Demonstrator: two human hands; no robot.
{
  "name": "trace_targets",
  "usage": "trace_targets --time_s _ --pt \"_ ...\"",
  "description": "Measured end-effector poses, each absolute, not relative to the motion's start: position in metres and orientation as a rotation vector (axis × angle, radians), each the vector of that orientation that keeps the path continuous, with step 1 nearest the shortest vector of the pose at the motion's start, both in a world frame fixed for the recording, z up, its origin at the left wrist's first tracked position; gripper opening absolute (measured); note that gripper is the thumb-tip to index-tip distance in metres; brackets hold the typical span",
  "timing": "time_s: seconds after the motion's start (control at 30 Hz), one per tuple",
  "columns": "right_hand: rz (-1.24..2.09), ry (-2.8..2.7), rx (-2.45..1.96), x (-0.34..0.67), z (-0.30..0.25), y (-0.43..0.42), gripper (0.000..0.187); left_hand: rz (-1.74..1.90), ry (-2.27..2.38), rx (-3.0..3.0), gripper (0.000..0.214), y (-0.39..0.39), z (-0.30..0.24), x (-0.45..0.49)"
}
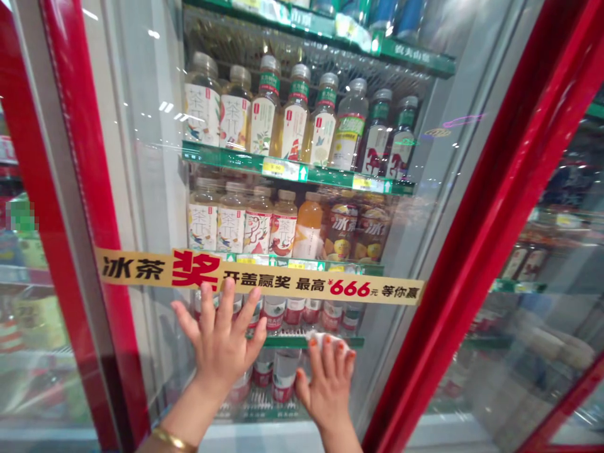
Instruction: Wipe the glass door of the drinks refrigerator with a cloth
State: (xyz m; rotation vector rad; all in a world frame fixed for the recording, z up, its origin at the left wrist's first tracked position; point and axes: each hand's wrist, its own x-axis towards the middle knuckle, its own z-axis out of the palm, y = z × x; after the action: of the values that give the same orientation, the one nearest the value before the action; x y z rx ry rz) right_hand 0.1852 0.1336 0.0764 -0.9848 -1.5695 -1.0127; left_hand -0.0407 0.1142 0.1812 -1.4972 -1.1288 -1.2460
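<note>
My left hand lies spread on the glass door of a drinks cooler, its fingertips at the lower edge of a yellow sticker strip. It holds nothing, and a gold bracelet circles the wrist. Lower and to the right, my right hand presses a crumpled white wipe against the glass with its fingertips; whether it is tissue or cloth I cannot tell. Most of the wipe is hidden beneath the fingers.
Behind the glass, shelves hold several bottled drinks. A red door frame slants along the right, and another red post stands at the left. Further coolers with goods show at both sides. Reflections streak the glass.
</note>
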Motion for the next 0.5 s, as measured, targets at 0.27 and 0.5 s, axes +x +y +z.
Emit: trace_targets --time_s 0.27,0.5 --pt "-0.673 -1.235 -1.243 0.176 0.107 0.15 0.074 -1.264 -1.139 -1.48 0.077 0.115 0.181 -0.038" --pt "-0.937 -1.689 -0.943 0.16 0.035 0.132 0.071 -1.251 -1.127 -1.483 0.076 0.115 0.181 -0.04"
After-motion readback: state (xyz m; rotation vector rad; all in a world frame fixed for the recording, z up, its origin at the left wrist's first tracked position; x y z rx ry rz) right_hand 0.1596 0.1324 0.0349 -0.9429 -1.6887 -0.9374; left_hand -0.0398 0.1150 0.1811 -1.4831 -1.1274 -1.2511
